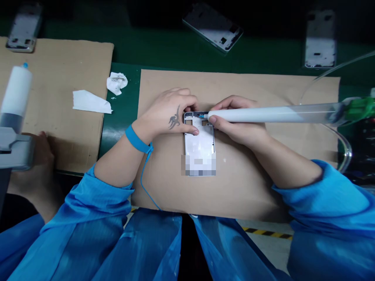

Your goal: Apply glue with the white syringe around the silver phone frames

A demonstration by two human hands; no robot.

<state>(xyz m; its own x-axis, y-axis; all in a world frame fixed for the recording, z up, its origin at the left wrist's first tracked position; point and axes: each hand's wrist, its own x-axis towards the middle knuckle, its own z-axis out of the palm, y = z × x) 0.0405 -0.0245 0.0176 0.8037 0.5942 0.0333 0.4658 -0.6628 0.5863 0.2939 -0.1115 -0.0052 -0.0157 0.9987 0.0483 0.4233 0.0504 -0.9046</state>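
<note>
My left hand (166, 115) pins a metal phone mid-frame (199, 136) flat on a cardboard sheet (249, 89), its fingers curled over the frame's top end. My right hand (234, 119) grips a long dispensing syringe (272, 114) filled with white paste. The syringe's blue tip touches the frame's top edge, close to my left fingertips. A pixelated patch hides the frame's lower end. A blue wrist strap (137, 139) circles my left wrist, and its cord trails down across the cardboard.
A clear air hose (336, 134) curves from the syringe's green coupling. Several phone frames lie on a green mat (123, 109) at the back. Left of me, another person's hand (38, 168) sits by a second syringe (16, 89) on another cardboard sheet (67, 66), near crumpled white tissues (117, 82).
</note>
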